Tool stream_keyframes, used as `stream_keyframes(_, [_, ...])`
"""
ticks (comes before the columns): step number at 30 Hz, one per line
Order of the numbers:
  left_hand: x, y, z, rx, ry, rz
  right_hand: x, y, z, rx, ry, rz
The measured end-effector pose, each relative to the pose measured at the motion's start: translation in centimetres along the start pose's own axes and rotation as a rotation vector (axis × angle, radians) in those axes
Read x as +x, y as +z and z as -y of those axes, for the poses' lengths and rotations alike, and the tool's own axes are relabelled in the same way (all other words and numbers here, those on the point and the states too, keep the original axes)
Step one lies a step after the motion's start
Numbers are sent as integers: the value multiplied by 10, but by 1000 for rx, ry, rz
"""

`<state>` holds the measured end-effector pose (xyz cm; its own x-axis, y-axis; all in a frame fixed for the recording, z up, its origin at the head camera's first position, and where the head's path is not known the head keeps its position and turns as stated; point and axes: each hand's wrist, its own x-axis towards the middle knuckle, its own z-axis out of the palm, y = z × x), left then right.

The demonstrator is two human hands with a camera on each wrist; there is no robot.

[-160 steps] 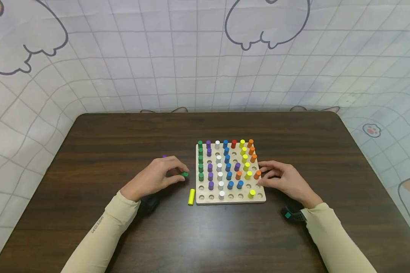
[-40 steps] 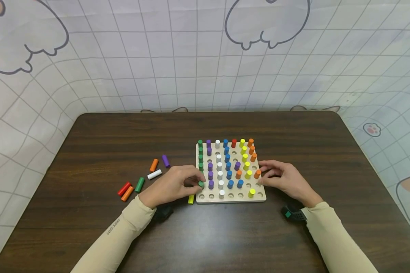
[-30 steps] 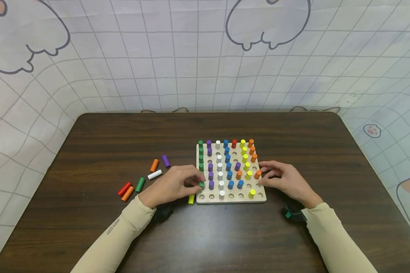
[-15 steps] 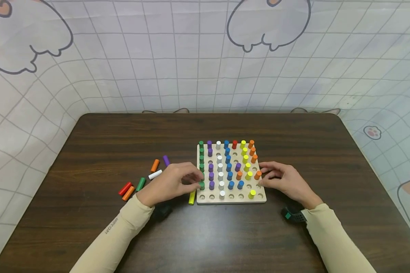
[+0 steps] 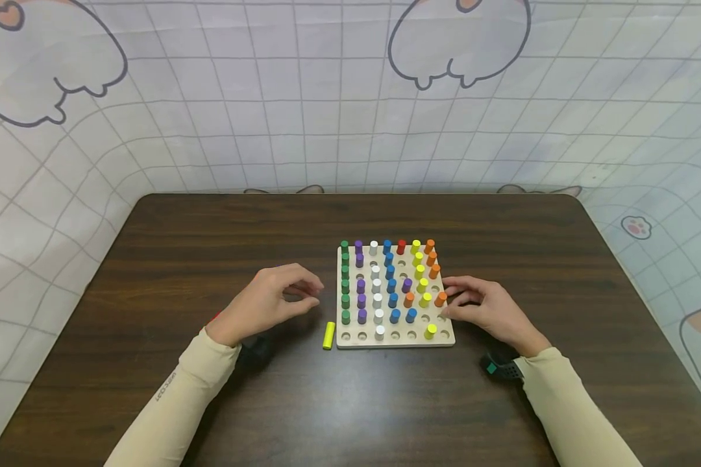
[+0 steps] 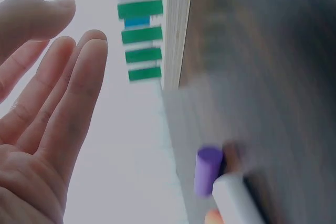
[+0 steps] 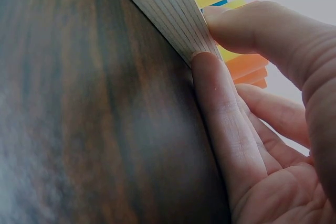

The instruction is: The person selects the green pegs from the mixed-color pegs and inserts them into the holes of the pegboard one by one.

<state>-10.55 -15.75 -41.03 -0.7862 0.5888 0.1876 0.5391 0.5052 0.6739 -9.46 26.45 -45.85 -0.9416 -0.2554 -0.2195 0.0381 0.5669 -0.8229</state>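
Observation:
A wooden pegboard point(image 5: 403, 342) with upright pegs in several colours lies on the table. My left hand point(image 5: 265, 301) hovers left of it, thumb and fingers apart, holding nothing. The nearest green peg point(image 5: 346, 317) stands in the board's left column. Between that hand and me, a yellow peg point(image 5: 329, 336) lies beside the board's left side. At the right edge, my right hand point(image 5: 485, 308) grips the board: the right wrist view has the thumb point(image 7: 231, 27) on its top rim and a finger against its side point(image 7: 163, 14). A purple peg point(image 6: 207, 171) and a white peg point(image 6: 236, 200) show in the left wrist view.
The left hand and forearm hide most of the loose pegs on the dark wooden table point(image 5: 385, 408); a sliver of a red one point(image 5: 215, 317) peeks out. A patterned cloth wall point(image 5: 339, 130) rises behind the table.
My left hand has let go of a green peg, now standing at the near end of the green column, and drawn back leftward off the board. The right hand stays put.

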Motion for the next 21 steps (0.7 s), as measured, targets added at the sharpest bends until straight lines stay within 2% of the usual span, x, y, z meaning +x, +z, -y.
stream_keyframes(5, [-8, -15, 6, 35, -14, -40, 0, 0, 2, -34, 15, -9])
stream_keyframes(10, [-17, -25, 14, 29, -26, -79, 0, 0, 1, -42, 11, -5])
stream_keyframes(15, [-26, -33, 22, 14, -44, -80, 0, 0, 1, -37, 8, -5])
stream_keyframes(21, [-38, -44, 28, 13, -107, -78, -1, 0, 2, -12, 5, 0])
